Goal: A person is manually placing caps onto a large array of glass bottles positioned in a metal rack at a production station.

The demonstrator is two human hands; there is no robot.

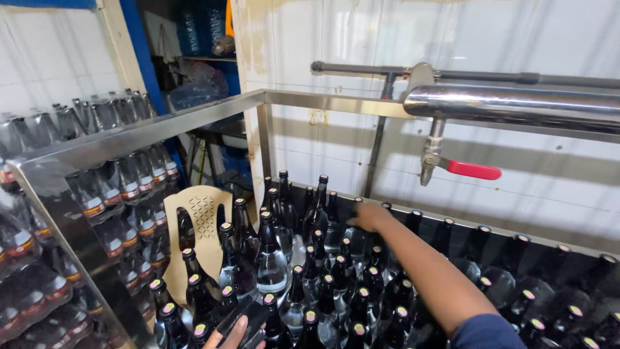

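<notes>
Many dark glass bottles (272, 258) with pinkish caps stand packed together in a black tray (465, 236) inside a steel frame. My right hand (369, 216) reaches across them to the far row, its fingers against a bottle neck (357, 205). The hand is blurred, so its grip is unclear. At the bottom edge my left hand (227, 337) holds a flat black object (245, 318) among the nearest bottles; only the fingers show.
A steel frame bar (129, 139) runs along the left and back. A shiny steel pipe (516, 103) with a red-handled valve (473, 170) hangs over the right. Wrapped packs of bottles (97, 200) are stacked on the left, beside a beige plastic chair (203, 223).
</notes>
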